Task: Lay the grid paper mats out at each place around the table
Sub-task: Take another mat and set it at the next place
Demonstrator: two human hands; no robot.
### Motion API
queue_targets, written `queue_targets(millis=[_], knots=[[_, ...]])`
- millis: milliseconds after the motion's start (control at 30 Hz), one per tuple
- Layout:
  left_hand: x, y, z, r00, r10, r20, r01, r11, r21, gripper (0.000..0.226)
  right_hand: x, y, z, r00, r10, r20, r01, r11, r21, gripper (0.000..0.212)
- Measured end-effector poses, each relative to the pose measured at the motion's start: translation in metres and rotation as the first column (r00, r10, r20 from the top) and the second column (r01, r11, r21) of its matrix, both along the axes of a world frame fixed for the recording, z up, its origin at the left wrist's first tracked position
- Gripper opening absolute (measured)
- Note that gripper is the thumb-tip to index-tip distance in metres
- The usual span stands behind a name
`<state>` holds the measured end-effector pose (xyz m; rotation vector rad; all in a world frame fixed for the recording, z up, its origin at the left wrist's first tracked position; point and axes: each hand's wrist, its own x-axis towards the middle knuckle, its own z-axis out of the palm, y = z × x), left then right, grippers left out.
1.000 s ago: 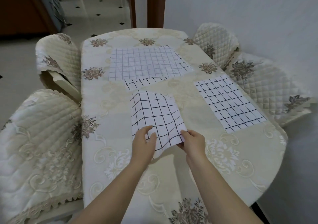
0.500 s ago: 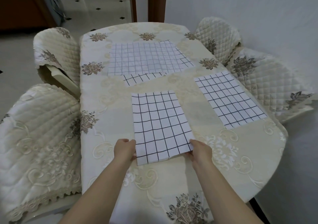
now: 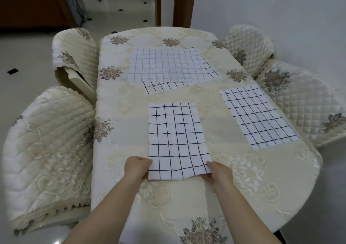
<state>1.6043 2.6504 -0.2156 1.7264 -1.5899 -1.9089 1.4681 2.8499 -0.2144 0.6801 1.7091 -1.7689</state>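
Note:
A white grid paper mat (image 3: 175,137) lies flat in the middle of the near half of the table (image 3: 119,112). My left hand (image 3: 137,168) pinches its near left corner and my right hand (image 3: 219,172) pinches its near right corner. A second mat (image 3: 257,116) lies flat at the right side of the table. A stack of overlapping grid sheets (image 3: 168,65) rests at the far end, with one darker-lined sheet (image 3: 162,87) sticking out from under its near edge.
The table wears a cream floral cloth. Quilted covered chairs stand around it: two on the left (image 3: 46,150) (image 3: 74,52) and two on the right (image 3: 249,47) (image 3: 303,101). A white wall runs along the right; tiled floor lies to the left.
The mat was curled and held up above the table; now it lies flat. My hands have slid it toward me and shifted out to its near corners.

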Motion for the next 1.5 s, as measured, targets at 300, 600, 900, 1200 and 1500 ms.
queue_targets(millis=[300,600,900,1200,1500], knots=[[0.046,-0.025,-0.005,0.988,0.157,-0.011,-0.157,0.987,0.016,0.012,0.015,-0.050,0.000,0.982,0.186,-0.017,-0.184,0.980,0.072,0.012],[0.089,-0.045,-0.009,0.950,0.308,-0.055,-0.306,0.951,0.038,0.009,0.035,-0.088,-0.010,0.946,0.324,-0.019,-0.322,0.945,0.051,0.011],[0.109,-0.055,-0.024,0.943,0.333,0.003,-0.333,0.943,0.011,0.008,0.041,-0.095,-0.019,0.910,0.413,-0.040,-0.402,0.902,0.158,0.007],[0.108,-0.054,-0.026,0.957,0.289,-0.006,-0.289,0.956,-0.053,0.004,0.040,-0.092,-0.018,0.889,0.441,-0.127,-0.395,0.876,0.277,0.010],[0.109,-0.055,-0.029,0.976,0.217,-0.005,-0.216,0.970,-0.115,0.004,0.037,-0.091,-0.018,0.867,0.461,-0.190,-0.389,0.863,0.321,0.001]])
